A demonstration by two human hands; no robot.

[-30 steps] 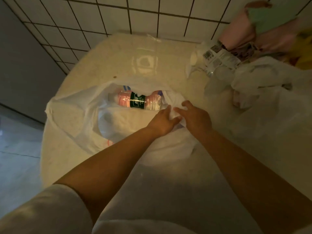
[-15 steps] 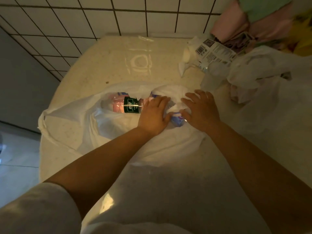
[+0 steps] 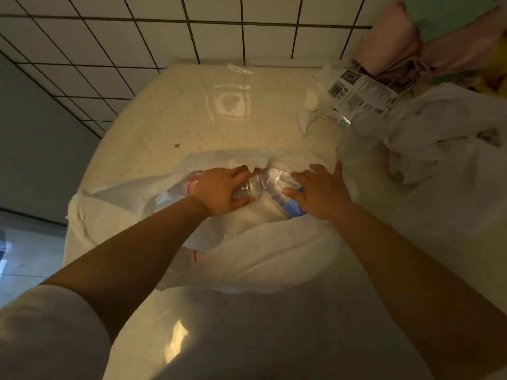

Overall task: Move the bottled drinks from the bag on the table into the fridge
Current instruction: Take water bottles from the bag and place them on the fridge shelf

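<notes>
- A white plastic bag (image 3: 255, 259) lies open on the pale table (image 3: 170, 119), its mouth spread wide toward the tiled wall (image 3: 137, 50).
- The left hand (image 3: 220, 192) reaches into the bag and curls around a clear bottle (image 3: 251, 187) lying on its side; the thumb sits on the near side and the fingers wrap over the top.
- A pink-tinted part of a bottle (image 3: 193, 181) shows just left of that hand (whether it is the same bottle or a second one, I cannot tell).
- The right hand (image 3: 319, 194) rests on another bottle with a blue label (image 3: 290, 208), fingers spread and only slightly bent over it, thumb up near the bag's far edge.
- The two hands are close, the bottles between and under them, all inside the bag.
- To the right, more crumpled white plastic (image 3: 439, 149) is heaped, with a barcode-labelled package (image 3: 359, 94) lying beside it.
- Pink and green fabric (image 3: 428, 37) sits in the far right corner.
</notes>
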